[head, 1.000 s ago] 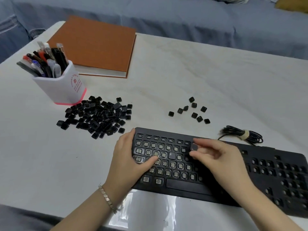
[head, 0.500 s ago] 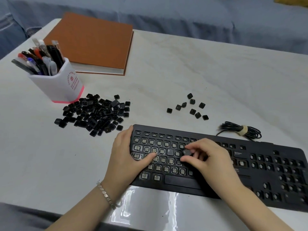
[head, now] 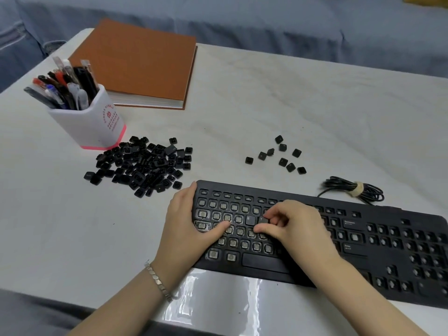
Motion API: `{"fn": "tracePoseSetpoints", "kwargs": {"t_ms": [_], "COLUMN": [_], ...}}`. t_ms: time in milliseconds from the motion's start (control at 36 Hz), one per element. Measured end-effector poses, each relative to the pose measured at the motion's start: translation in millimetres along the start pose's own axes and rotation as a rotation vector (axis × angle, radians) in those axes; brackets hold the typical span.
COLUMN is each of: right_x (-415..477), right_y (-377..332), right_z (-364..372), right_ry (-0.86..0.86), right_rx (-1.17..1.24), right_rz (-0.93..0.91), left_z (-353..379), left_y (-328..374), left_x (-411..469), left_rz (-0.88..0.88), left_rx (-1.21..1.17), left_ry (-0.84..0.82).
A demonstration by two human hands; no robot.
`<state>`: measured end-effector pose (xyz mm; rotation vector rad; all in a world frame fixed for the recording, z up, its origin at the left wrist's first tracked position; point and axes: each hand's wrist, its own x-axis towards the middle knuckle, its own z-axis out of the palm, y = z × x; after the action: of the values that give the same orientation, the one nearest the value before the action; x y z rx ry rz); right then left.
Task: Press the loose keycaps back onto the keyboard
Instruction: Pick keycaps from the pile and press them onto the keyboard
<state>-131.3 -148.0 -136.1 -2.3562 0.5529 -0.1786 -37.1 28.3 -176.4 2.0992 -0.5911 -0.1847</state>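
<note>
One T keycap sits in its socket just right of the R keycap on the keyboard. The right hand is curled over it, fingertips bearing down; the left hand lies relaxed at the keyboard's left end, thumb across bare sockets, gripping nothing. Next cap, likely: the small cluster lies straight beyond the right hand, nearer to it than the big pile out left.

Soft, even light from above keeps the white desk bright, and only faint shadows sit beside the pen cup. Its glossy near edge throws streaky white glare. The black keyboard reads dark, and its right end is soft. Wide-angle distortion bends the frame edges, and fine detail looks smeared.
</note>
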Motion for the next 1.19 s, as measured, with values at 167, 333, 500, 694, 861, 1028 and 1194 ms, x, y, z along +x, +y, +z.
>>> {"fn": "tracePoseSetpoints", "kwargs": {"t_ms": [167, 333, 500, 694, 861, 1028, 1194], "right_x": [7, 3, -22, -23, -20, 13, 85], "right_y": [2, 5, 4, 3, 4, 0, -2], "right_z": [0, 3, 9, 9, 11, -17, -12], "right_ry": [-0.051, -0.052, 0.143, 0.208, 0.165, -0.087, 0.069], "right_rx": [-0.026, -0.08, -0.375, -0.597, -0.611, -0.32, -0.25], "right_rz": [0.003, -0.05, -0.363, -0.506, -0.536, -0.296, -0.18], "left_z": [0, 0, 0, 0, 0, 0, -1], "left_y": [2, 0, 0, 1, 0, 1, 1], "left_x": [0, -1, -1, 0, 0, -1, -1], "left_rz": [0.002, -0.008, -0.009, -0.003, -0.006, 0.008, 0.003], "left_rx": [-0.021, -0.017, -0.003, 0.025, 0.035, -0.005, -0.008], "left_ry": [0.012, 0.009, -0.005, -0.001, -0.004, 0.012, -0.003]}}
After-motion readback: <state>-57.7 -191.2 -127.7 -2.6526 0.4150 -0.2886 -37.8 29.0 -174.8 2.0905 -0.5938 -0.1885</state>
